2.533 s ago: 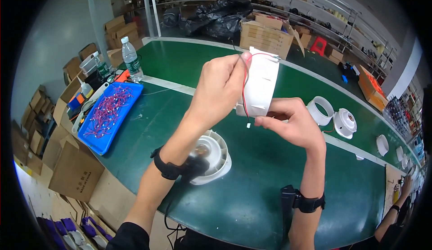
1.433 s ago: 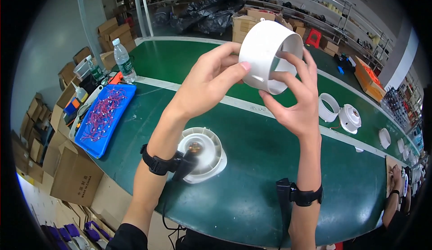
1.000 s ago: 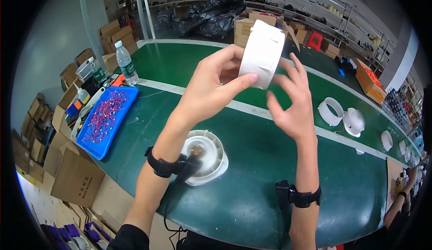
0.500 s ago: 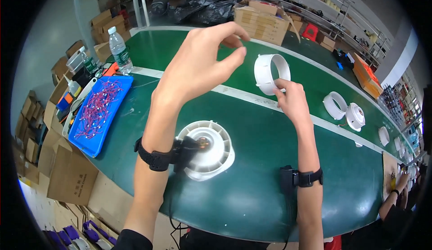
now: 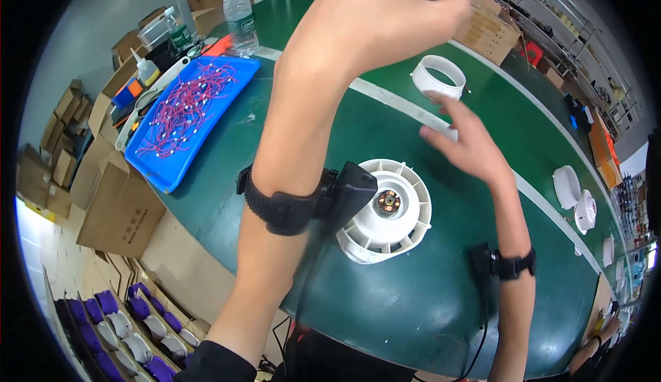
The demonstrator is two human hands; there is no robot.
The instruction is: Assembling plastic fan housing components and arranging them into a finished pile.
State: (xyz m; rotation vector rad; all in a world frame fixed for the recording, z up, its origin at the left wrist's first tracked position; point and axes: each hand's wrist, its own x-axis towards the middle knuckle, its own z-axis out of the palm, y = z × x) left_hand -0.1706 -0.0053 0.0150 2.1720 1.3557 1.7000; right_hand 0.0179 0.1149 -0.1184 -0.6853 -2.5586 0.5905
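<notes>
Wrist box [image 5: 357, 193], centre, overlaps the white housing [image 5: 392, 228]; a low sweep could snag it. Left hand [image 5: 394, 12], top: fingers curled, contents cannot be told. Right hand [image 5: 475, 141]: fingers released, just beside the white ring [image 5: 441, 90], upper centre, on the worktop [image 5: 441, 299]; a brush could shift it. Counted: one housing, one ring there; one blue tray [image 5: 165, 175], left; one further ring [image 5: 567, 188] and housing [image 5: 585, 213], far right.

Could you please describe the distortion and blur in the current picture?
Head view: the white strip across the green tabletop bows, black fills the corners; same view, the bare right hand looks blurred, the white round ribbed plastic housing crisper.
</notes>
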